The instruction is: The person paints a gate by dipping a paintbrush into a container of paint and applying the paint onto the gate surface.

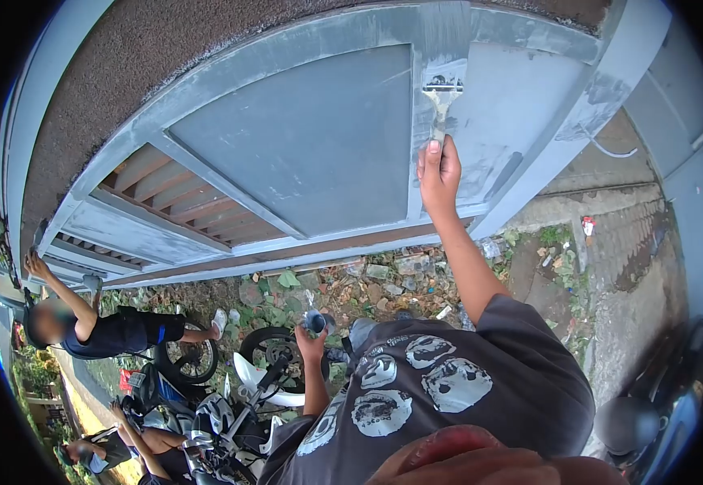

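My right hand (440, 171) is closed around the handle of a paint brush (442, 101), its arm stretched forward. The bristles lie against a grey upright strip between two panels of a long metal gate (303, 137). Patchy lighter paint shows on the strip and on the panel to its right. Lower down, my left hand (311, 343) grips a small cup (317, 323) with dark grey contents, close to my body.
Another person (117, 331) reaches to the gate at the far left. Further people and parked motorcycles (214, 416) are at lower left. Rubble and plants (384, 283) line the gate's foot. A dark motorcycle (667, 412) stands at lower right.
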{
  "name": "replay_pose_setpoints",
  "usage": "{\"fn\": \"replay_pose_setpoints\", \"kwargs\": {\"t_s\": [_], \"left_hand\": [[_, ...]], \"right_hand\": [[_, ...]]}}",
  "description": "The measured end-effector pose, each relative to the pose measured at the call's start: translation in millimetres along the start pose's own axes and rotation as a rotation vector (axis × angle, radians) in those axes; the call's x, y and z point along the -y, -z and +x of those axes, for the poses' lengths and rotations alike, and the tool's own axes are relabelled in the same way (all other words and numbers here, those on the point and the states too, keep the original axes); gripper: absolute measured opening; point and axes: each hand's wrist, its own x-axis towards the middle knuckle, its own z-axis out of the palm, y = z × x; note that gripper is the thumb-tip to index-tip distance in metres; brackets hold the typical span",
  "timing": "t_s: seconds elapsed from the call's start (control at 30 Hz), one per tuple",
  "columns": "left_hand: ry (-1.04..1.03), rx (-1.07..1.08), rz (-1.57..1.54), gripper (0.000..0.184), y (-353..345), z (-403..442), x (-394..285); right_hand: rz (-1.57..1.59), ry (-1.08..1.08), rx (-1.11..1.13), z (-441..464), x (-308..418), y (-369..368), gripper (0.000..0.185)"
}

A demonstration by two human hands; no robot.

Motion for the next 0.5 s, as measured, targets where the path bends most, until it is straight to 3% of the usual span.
{"fn": "replay_pose_setpoints", "kwargs": {"t_s": [0.13, 0.17, 0.27, 0.43, 0.5], "left_hand": [[-0.018, -0.060, 0.097, 0.057, 8, -25, 35], [0.105, -0.075, 0.021, 0.057, 8, -31, 41], [0.110, -0.076, -0.032, 0.058, 13, -43, 56], [0.071, -0.079, 0.047, 0.060, 23, -43, 53], [-0.037, -0.077, 0.076, 0.063, 23, -34, 38]], "right_hand": [[-0.040, -0.114, -0.001, -23, -36, 22, 0.042], [-0.044, -0.113, 0.002, -25, -42, 24, 0.042], [-0.107, -0.111, -0.020, -25, -41, 29, 0.043], [-0.096, -0.065, 0.009, -13, -20, 23, 0.044], [-0.093, -0.073, 0.056, -22, -7, 24, 0.044]]}}
